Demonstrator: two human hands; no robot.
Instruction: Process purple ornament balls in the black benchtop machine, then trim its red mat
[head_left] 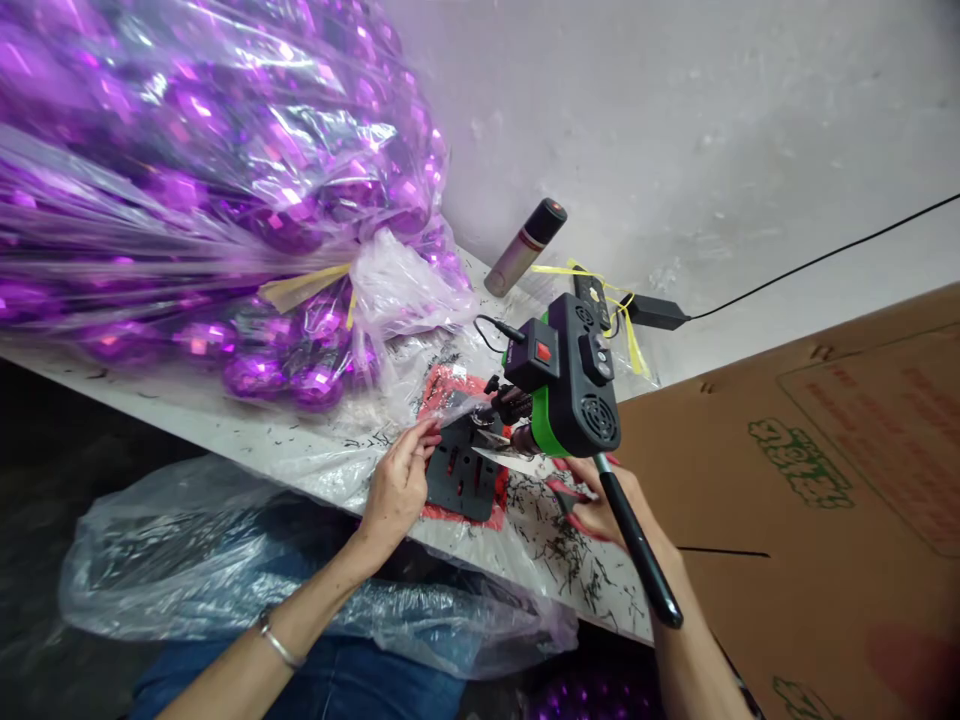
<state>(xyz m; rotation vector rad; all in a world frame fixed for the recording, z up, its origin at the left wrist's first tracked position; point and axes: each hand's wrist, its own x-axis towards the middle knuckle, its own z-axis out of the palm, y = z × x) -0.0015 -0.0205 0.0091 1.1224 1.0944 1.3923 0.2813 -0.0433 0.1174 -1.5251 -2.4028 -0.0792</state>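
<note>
My left hand (397, 485) is at the left edge of a dark slotted base plate (461, 470), its fingertips drawn together near a clear plastic edge; what they pinch is too small to tell. Right of the plate, my right hand (600, 505) is partly hidden behind a black lever (637, 545). Its fingers curl round what look like red-handled scissors, with silvery blades (506, 455) pointing left over the plate. Above the plate stands a small black and green bench machine (574, 380) with a red switch. Red sheeting (454, 380) shows under the plate.
A big clear bag of shiny purple balls (225, 150) takes up the back left. A spray can (525, 248) and a black power adapter (652, 312) stand behind the machine. Black clippings (570, 550) litter the white table. A cardboard box (810, 480) borders the right; clear plastic (225, 550) covers my lap.
</note>
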